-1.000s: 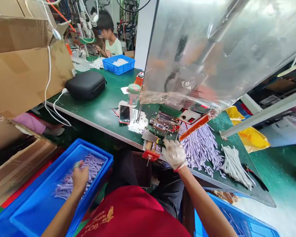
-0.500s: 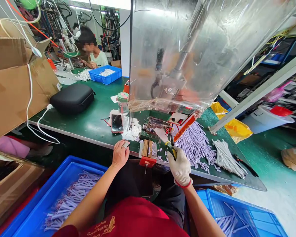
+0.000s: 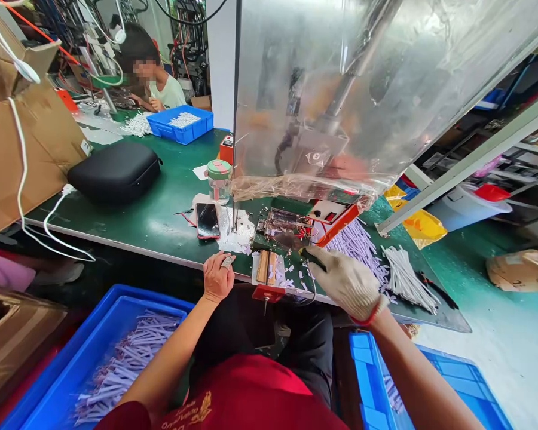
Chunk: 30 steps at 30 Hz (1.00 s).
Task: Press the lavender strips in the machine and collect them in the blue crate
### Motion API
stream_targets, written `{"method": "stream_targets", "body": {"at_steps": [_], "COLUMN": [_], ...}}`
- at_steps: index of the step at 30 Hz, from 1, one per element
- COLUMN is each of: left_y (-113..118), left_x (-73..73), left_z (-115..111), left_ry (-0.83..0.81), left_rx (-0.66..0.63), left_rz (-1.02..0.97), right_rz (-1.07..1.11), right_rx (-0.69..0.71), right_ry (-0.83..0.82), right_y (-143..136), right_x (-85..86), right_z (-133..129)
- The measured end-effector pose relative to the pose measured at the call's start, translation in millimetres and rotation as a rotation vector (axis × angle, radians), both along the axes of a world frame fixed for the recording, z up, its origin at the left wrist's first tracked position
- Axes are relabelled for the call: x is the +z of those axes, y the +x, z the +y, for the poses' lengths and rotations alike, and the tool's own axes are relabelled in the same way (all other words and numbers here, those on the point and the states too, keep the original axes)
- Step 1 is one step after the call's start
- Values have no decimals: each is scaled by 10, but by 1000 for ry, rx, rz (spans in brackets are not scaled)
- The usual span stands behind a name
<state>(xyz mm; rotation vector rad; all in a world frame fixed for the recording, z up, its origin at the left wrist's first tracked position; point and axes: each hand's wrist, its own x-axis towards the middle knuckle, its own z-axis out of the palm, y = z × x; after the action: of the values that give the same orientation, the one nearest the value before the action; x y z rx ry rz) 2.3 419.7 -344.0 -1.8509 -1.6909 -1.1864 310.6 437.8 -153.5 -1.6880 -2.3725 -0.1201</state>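
My left hand [image 3: 218,278] is bare and rests at the table's front edge, fingers slightly bent and apart. A silvery patterned band [image 3: 227,261] sits on one finger, and nothing shows in the hand. In a white knit glove with a red cuff, my right hand [image 3: 347,283] is closed around the dark handle of a scraper [image 3: 290,240]. Its flat blade points left, over a soldering-stained metal tray [image 3: 281,224]. Between my hands, a small red vise [image 3: 268,292] with wooden jaws is fixed at the edge. White-lilac scraps lie beside it.
Piles of lilac strips [image 3: 356,245] and white strips [image 3: 410,279] lie to the right. A plastic-wrapped metal hood [image 3: 314,89] hangs over a red-sided control box [image 3: 341,221]. A phone [image 3: 207,221], jar [image 3: 219,182] and black case [image 3: 114,173] stand left. Blue crates [image 3: 116,298] flank me; a co-worker [image 3: 168,89] sits beyond.
My right hand has moved up and to the right and turned flatter, carrying the scraper with its blade lower over the tray. My left hand stays at the edge. The view has shifted slightly.
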Motion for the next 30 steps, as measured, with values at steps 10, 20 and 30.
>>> {"method": "stream_targets", "body": {"at_steps": [10, 20, 30], "left_y": [-116, -90, -98], "left_x": [-65, -23, -131], "left_z": [-42, 19, 98], "left_ry": [64, 23, 89], "left_rx": [-20, 54, 145], "left_rz": [-114, 29, 105], "right_rz": [146, 502, 556], "right_rx": [284, 102, -486], "right_ry": [12, 191, 45], "right_y": [-259, 347, 1681], "right_x": [-808, -963, -602], "right_z": [124, 136, 1557]}}
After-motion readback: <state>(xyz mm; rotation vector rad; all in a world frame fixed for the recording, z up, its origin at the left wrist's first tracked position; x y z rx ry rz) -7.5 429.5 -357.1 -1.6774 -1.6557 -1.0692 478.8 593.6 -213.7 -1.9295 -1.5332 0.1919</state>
